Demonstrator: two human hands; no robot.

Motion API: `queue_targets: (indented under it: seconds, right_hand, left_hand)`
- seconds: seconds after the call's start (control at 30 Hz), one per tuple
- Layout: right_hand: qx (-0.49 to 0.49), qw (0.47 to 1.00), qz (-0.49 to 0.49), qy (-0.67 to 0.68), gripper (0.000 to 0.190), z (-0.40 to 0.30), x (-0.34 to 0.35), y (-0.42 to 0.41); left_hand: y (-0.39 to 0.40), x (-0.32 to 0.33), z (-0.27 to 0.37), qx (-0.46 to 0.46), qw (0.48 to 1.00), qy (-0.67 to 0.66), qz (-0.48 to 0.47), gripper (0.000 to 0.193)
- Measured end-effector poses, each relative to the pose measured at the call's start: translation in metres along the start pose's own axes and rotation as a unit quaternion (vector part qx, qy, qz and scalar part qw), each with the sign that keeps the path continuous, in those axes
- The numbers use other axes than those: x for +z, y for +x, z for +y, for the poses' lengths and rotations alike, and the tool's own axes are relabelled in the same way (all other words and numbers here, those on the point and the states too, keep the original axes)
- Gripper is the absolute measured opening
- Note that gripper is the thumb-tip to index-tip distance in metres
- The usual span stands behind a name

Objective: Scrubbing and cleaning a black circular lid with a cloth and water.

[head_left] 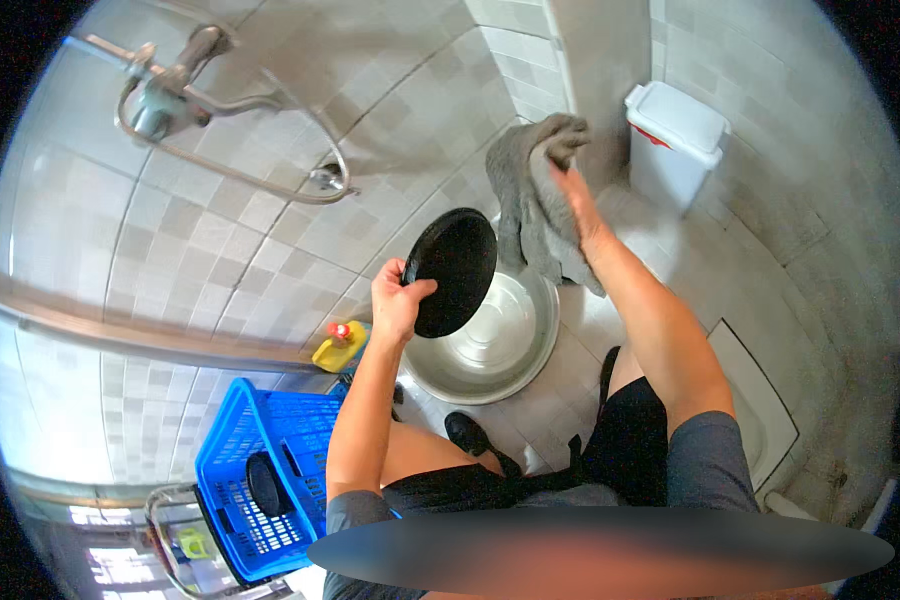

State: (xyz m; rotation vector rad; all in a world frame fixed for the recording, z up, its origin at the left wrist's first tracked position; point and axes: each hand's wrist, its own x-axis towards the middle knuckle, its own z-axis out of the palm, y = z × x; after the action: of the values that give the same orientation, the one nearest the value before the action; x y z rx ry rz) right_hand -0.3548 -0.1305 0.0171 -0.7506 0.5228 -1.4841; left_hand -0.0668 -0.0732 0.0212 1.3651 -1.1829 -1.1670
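Observation:
My left hand (399,298) grips the lower left rim of a round black plate or shallow tray (454,270), its thumb on the dark face, and the plate is tilted. My right hand (574,195) is raised at the upper right with a thick grey cloth (540,202) draped over and around it; its fingers are partly hidden by the folds. Beneath the plate and the cloth stands a wide metal basin (487,352) on the tiled floor. The plate covers part of the basin's left side, and the cloth hangs near its upper edge.
A blue plastic basket (244,420) at the lower left holds another black round piece (268,484). Beside it stands a yellow bottle (341,349) with a red cap. A white lidded bin (675,142), a shower mixer with hose (165,105) and a floor-level toilet (757,405) surround the space.

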Motion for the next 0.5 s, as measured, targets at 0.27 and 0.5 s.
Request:
queue_targets:
  seconds: [0.27, 0.5]
  right_hand:
    - [-0.352, 0.648, -0.306, -0.603, 0.054, 0.075, 0.115, -0.047]
    - [-0.326, 0.659, -0.344, -0.584, 0.052, 0.104, 0.108, -0.018]
  left_hand:
    - [-0.032, -0.062, -0.013, 0.227, 0.951, 0.196, -0.074, 0.02]
    - [-0.062, -0.064, 0.007, 0.048, 0.997, 0.037, -0.044, 0.018]
